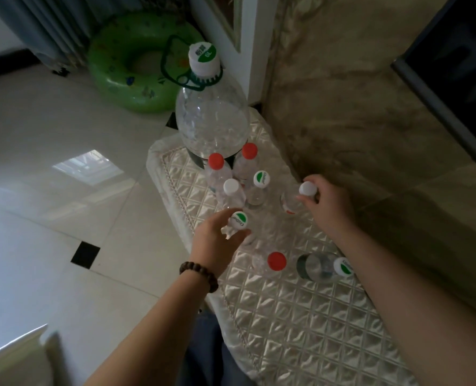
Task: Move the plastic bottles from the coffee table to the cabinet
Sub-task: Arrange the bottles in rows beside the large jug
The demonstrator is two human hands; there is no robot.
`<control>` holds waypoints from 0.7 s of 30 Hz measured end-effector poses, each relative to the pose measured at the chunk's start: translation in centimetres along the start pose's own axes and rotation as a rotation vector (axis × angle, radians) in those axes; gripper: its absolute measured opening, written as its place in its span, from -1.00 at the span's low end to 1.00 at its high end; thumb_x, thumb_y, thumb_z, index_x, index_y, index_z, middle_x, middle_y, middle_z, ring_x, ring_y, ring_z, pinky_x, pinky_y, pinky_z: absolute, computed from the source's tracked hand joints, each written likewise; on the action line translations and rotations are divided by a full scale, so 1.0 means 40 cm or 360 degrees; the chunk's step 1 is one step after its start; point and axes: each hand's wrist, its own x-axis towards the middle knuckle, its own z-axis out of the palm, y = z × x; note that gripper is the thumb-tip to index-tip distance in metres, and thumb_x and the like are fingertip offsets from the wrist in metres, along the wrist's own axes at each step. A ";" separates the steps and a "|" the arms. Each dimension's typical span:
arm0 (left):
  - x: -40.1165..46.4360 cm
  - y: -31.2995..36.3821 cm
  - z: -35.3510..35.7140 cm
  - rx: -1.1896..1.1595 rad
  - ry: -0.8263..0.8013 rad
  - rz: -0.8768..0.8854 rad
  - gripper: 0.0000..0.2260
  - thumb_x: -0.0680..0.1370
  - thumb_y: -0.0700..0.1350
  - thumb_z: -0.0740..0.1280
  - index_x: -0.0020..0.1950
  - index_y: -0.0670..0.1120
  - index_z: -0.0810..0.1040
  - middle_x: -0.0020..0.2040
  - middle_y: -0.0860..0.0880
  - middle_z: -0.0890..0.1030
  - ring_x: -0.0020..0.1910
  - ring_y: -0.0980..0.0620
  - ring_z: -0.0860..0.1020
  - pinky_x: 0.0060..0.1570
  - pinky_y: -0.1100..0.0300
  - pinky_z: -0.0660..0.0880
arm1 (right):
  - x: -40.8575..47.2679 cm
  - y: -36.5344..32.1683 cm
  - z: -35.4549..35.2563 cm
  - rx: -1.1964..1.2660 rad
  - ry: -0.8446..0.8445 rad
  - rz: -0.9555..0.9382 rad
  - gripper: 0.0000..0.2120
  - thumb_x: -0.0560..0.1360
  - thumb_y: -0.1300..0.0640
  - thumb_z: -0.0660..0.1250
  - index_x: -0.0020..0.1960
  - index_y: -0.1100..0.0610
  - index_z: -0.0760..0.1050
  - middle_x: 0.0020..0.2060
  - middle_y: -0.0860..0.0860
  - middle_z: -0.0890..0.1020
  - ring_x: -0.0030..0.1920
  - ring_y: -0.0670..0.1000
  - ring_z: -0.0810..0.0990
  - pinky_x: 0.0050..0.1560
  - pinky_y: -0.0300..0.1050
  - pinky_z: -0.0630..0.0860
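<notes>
Clear plastic is under both hands. The left hand, at mid-frame, has its grip curled around the neck of a green-and-white-capped bottle, fingers closed just below the cap. The right hand, to the right of it, pinches the white-capped bottle by the neck, thumb and fingers pressed on either side. Both bottles stand on the quilted silver cloth covering the surface under them, among a cluster of small bottles and a large jug above them in the frame.

They look empty, so probably light, thin-walled and easily crushed or tipped; the stiff neck under the cap seems the safest hold. Their transparent bodies are hard to trace against the shiny cloth. One green-capped bottle is partly behind the right forearm. Whether this surface is the desk or the cabinet cannot be told.
</notes>
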 end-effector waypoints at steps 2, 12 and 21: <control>-0.001 -0.009 0.000 0.0033 0.0065 -0.0006 -0.64 0.42 -0.07 0.50 0.20 0.04 0.58 0.09 0.03 0.63 0.06 0.09 0.56 -0.02 0.35 0.45 | -0.014 -0.003 0.005 -0.0022 -0.0026 -0.0023 -0.68 0.48 0.06 0.40 0.21 0.07 0.47 0.03 0.14 0.64 0.06 0.18 0.60 0.01 0.12 0.57; 0.019 -0.020 0.047 0.0011 0.0043 -0.0060 -0.62 0.48 -0.13 0.43 0.29 0.01 0.48 0.24 -0.02 0.45 0.10 0.13 0.40 0.09 0.32 0.39 | -0.066 -0.038 0.047 -0.0005 -0.0200 -0.0139 -0.73 0.48 0.05 0.40 0.14 0.01 0.44 -0.02 0.09 0.64 0.01 0.12 0.60 -0.04 0.11 0.59; 0.008 -0.025 0.123 -0.0207 0.0289 -0.0272 -0.53 0.39 -0.06 0.52 0.21 -0.02 0.40 0.19 0.00 0.46 0.12 0.05 0.48 0.17 0.04 0.49 | -0.062 -0.070 0.053 0.0047 -0.0184 -0.0190 -0.73 0.49 0.09 0.39 0.15 0.08 0.46 -0.01 0.05 0.62 0.00 0.02 0.56 -0.05 -0.05 0.54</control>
